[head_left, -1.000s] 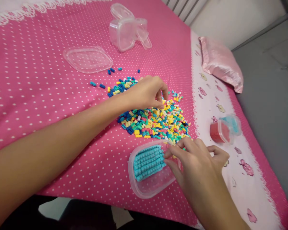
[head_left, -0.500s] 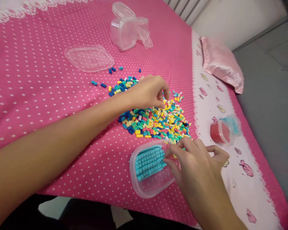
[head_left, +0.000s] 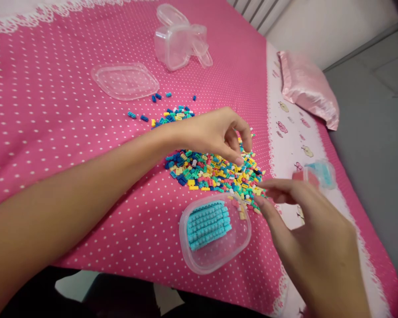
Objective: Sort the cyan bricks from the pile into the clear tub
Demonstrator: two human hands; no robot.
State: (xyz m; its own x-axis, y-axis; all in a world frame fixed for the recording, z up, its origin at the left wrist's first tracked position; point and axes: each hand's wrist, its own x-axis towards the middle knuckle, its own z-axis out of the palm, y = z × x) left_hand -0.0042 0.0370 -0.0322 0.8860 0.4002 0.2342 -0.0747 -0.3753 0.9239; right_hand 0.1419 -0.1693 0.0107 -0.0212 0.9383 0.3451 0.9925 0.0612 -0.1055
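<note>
A heap of small building bricks (head_left: 215,170) in yellow, teal, blue, red and white lies on a pink dotted cloth. Over its far right part hovers my left hand (head_left: 223,134), fingers curled but apart from the thumb, nothing visible between them. My right hand (head_left: 305,225) is at the heap's near right edge, with a gap between thumb and forefinger and no brick visible there. Between the heap and my body sits a clear plastic box (head_left: 215,260). Tight rows of light blue bricks (head_left: 207,225) fill its left part.
A clear lid (head_left: 126,81) lies flat at the back left, near clear stacked containers (head_left: 179,46). A few loose blue bricks (head_left: 144,118) are scattered beyond the heap. On the right, a box with red contents (head_left: 305,176) and one with blue (head_left: 323,173) stand below a pink pillow (head_left: 308,88).
My right hand has moved off the box's blue rows, rightward to the heap's edge, and its fingers have parted. My left hand has shifted slightly right and nearer over the heap.
</note>
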